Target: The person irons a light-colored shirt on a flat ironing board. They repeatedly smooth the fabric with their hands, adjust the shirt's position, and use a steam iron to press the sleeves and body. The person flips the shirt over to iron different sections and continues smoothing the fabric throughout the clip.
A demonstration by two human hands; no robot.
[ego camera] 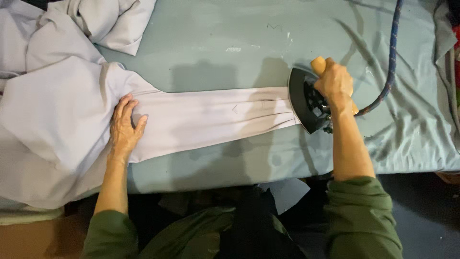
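A pale lilac garment (62,110) lies on a table covered in grey-green cloth (215,38), with one long sleeve (211,120) stretched out flat to the right. My left hand (124,127) presses flat on the sleeve near the shoulder, fingers apart. My right hand (335,81) grips the wooden handle of a dark iron (304,103). The iron stands at the sleeve's cuff end, its sole resting at the edge of the fabric.
The iron's blue braided cord (393,48) runs up and away at the right. More of the garment is bunched at the top left (110,21). Dark cloth (445,52) lies at the right edge. The table's front edge runs near my body.
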